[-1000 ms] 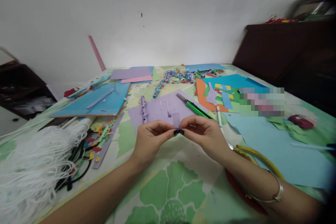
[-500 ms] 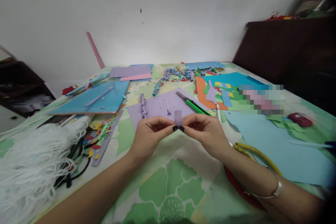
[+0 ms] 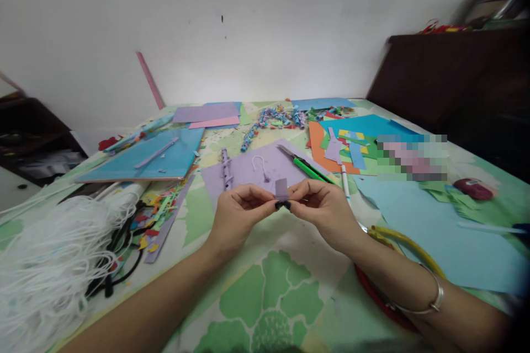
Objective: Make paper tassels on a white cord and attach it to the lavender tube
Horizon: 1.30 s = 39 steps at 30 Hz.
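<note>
A small purple paper strip (image 3: 281,188) stands upright between my hands. My left hand (image 3: 244,212) pinches its lower end from the left, and my right hand (image 3: 321,209) pinches it from the right, the two thumbs touching. Just beyond them lies a larger purple sheet (image 3: 242,162) with a short white cord (image 3: 259,162) on it. A rolled purple paper piece (image 3: 226,168) rests at the sheet's left side. Green-handled scissors or a cutter (image 3: 306,166) lie across its right side, beside a white marker (image 3: 345,181).
White string (image 3: 53,265) is heaped at the left, below a blue board (image 3: 144,154). Yellow and red handles (image 3: 408,242) lie under my right forearm. Light blue paper (image 3: 447,242) covers the right side. Beaded paper strands (image 3: 265,121) lie at the back.
The purple strip has moved down slightly between my fingers, and my thumbs have come closer together. The things on the table have not moved.
</note>
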### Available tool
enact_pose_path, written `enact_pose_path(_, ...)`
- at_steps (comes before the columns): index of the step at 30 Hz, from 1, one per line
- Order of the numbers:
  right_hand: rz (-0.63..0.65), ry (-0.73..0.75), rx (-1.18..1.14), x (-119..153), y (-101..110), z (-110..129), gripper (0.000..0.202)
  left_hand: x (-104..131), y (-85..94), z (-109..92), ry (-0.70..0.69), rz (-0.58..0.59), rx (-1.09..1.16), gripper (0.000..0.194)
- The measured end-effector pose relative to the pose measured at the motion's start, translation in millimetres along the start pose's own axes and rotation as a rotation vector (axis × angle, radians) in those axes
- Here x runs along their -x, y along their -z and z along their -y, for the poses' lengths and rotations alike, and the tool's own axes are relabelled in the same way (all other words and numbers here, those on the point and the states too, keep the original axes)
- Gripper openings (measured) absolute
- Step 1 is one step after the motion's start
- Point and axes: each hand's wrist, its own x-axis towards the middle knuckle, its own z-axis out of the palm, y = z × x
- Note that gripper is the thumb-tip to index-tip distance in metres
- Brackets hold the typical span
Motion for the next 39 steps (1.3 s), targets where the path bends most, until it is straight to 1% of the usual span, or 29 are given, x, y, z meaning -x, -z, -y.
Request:
enact_pose_path(10, 0.009, -0.037, -0.005, -1.0, 0.7, 0.5, 0.021, -0.8, 2.0, 2.6, 0.032, -0.005, 0.015, 0.018)
enact_pose_path(15, 0.008, -0.061, -0.025, -0.4, 0.4, 1.3, 0.021, -1.3, 1.0, 5.1, 0.022, 0.004, 0.028, 0.016)
enact_pose_path(22, -0.007, -0.068, -0.01, -0.4, -0.1, 1.2, 0.029, 0.2, -0.6, 2.9, 0.022, -0.006, 0.009, 0.021)
enact_pose_path(29, -0.015, -0.072, 0.009, -0.2, 1.0, 1.6, 0.02, 0.2, -1.9, 2.6, 0.02, -0.004, 0.015, 0.02)
enact_pose_path(32, -0.006, -0.082, -0.008, -0.5, 0.8, 1.5, 0.021, 0.2, -1.6, 2.0, 0.024, -0.009, 0.009, 0.02)
enact_pose_path(35, 0.005, -0.095, -0.012, -0.7, 0.2, 0.9, 0.022, -0.1, 0.0, 1.7, 0.007, -0.019, -0.013, 0.019)
enact_pose_path(39, 0.022, -0.077, -0.014, -0.5, -0.1, -0.6, 0.022, -0.8, 1.1, 0.5, -0.054, -0.003, -0.037, 0.018)
